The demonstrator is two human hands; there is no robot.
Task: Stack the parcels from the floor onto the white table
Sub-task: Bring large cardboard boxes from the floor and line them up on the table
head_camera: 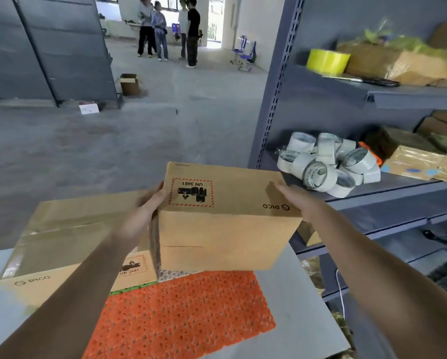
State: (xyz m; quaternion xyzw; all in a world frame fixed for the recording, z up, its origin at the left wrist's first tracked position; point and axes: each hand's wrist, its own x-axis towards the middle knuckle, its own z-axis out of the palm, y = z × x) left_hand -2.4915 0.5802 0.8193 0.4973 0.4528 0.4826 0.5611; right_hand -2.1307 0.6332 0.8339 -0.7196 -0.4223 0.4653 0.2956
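Parcel (230, 216): being held between both hands, hovering at or resting on the far edge of the orange mat; impossible to tell which. Showing a red-bordered "UN 3481" label and a "PICO" mark on top, both reading upside down from the head view.
Left hand (144, 211): pressing flat against the parcel's left side, fingers lying fairly straight, thumb reaching up to the top edge.
Right hand (297, 200): pressing against the right side near the top corner, fingers stretching straight along the edge, not curling round it.
Second parcel (69, 237): lying flat on the table just left of the first, wider and lower, carrying clear tape over its top seam and the same label and mark on its near face.
Orange mat (186, 314): lying on the table under and in front of both parcels, with a green strip (129, 288) peeking out at its left edge.
Table (295, 294): white, standing close against the shelf unit.
Shelf unit (276, 99): grey metal, rising on the right, holding a heap of white tape rolls (328, 164), a yellow roll (327, 60) above, and brown packets farther right.
Floor (113, 151): grey concrete, stretching away beyond the table, with an open carton (130, 84) sitting far back.
People (168, 29): standing in a group well beyond, near a bright doorway.
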